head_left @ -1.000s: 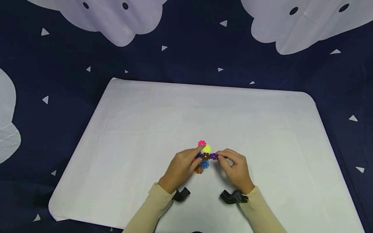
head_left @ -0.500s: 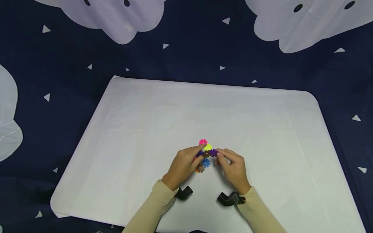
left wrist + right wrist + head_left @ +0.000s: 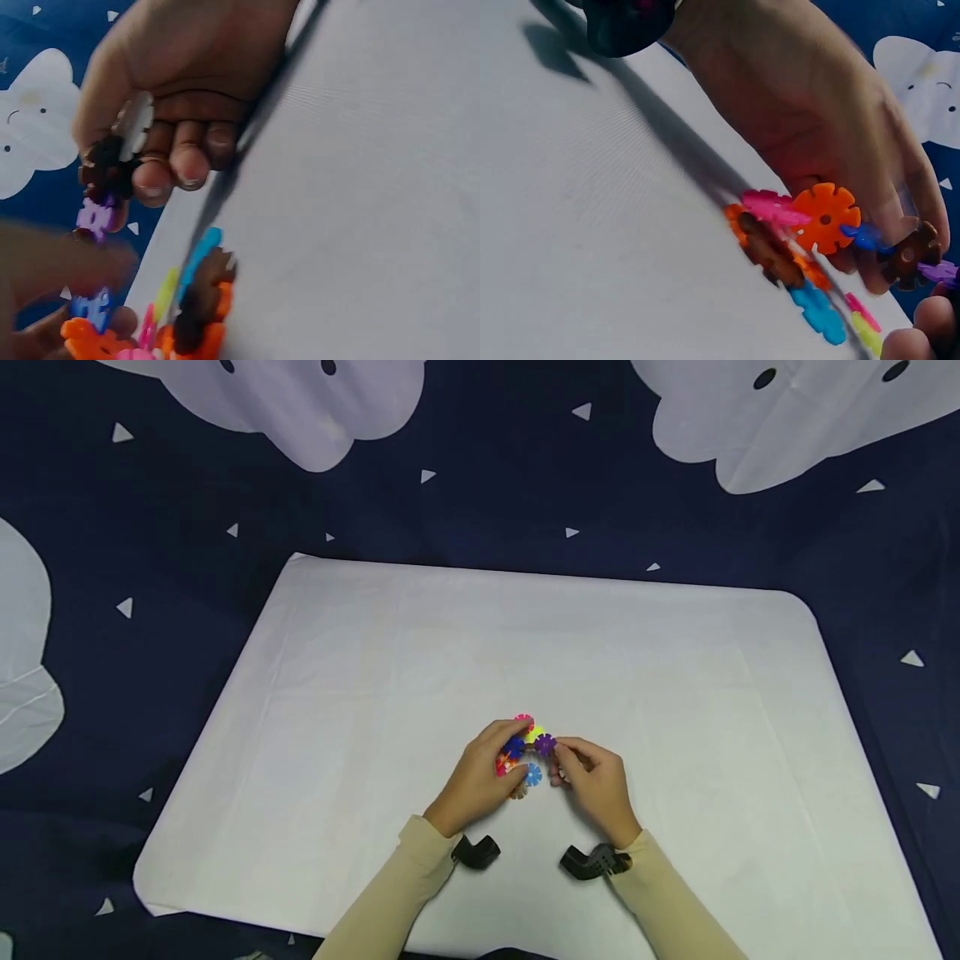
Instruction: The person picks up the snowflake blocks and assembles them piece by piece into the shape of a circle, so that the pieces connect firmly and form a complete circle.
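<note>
**A crooked pull could have split the cluster**

The desk [image 3: 390, 635] spread wide under both hands, so a disc shaken loose would probably have dropped onto it. The left hand [image 3: 476, 777] gripped the cluster [image 3: 825, 217] with thumb and fingers around it; the right hand [image 3: 598, 785] pinched its other end, just beside the purple disc [image 3: 545, 744], with a pale disc [image 3: 137, 124] close against the fingers. The cluster lay between the two hands, over the near part of the desk; whether its lowest discs touched the surface could not be told.

The weak places looked to be the joints, where notched rims met. Twisting the hands unevenly could have popped the purple disc off the brown disc [image 3: 911, 255] next to it, and too hard a squeeze on the left could have skewed the blue disc [image 3: 515, 747].

Against half a second earlier, the left hand had spread wider: its upper finger now covered much of the pink disc [image 3: 524, 717] rather than reaching over the edge of the yellow disc [image 3: 535, 735], and the blue disc showed more fully. The purple disc had come up slightly, and the brown disc was mostly hidden in the head view.
</note>
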Action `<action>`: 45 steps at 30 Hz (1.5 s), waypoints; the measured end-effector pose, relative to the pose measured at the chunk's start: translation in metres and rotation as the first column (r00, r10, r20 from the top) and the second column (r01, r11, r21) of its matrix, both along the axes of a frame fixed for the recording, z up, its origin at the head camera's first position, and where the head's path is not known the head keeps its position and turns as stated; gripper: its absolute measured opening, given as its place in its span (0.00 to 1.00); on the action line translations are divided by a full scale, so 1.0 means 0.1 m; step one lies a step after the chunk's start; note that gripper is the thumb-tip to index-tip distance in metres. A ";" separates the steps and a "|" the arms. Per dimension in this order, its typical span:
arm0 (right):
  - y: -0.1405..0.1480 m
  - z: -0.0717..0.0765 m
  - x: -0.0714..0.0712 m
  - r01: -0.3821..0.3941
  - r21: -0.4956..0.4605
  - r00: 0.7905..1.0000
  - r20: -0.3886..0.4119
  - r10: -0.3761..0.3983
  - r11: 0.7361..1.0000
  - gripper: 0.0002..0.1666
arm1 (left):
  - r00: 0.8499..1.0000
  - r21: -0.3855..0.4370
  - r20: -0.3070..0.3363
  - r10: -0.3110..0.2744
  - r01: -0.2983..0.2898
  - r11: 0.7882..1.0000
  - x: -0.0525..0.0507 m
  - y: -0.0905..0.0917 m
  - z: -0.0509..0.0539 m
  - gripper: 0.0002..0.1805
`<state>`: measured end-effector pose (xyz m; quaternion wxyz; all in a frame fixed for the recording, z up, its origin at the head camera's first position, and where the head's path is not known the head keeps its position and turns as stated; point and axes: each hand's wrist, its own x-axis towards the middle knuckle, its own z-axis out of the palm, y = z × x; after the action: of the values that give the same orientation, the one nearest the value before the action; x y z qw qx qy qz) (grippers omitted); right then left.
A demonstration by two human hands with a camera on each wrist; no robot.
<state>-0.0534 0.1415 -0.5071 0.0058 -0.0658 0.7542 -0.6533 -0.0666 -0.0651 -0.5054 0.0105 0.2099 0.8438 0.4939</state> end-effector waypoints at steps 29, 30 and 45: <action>-0.29 0.12 -0.89 -0.343 -0.151 0.854 0.361 0.374 0.927 0.12 | 0.858 0.445 0.510 -0.058 -0.206 0.871 -0.42 -0.29 0.06 0.18; -0.31 0.12 -0.93 -0.347 -0.131 0.857 0.357 0.371 0.929 0.12 | 0.848 0.474 0.527 -0.056 -0.239 0.847 -0.45 -0.28 0.05 0.19; -0.37 -0.14 -1.11 -0.006 0.280 0.993 -0.109 0.038 0.960 0.14 | 0.798 0.516 0.599 0.067 -0.448 0.730 -1.04 -0.38 -0.17 0.15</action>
<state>-0.1640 0.1049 -0.5213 -0.0205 -0.1096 0.8372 -0.5354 -0.1701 -0.1035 -0.5221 0.1053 -0.0728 0.6084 0.7833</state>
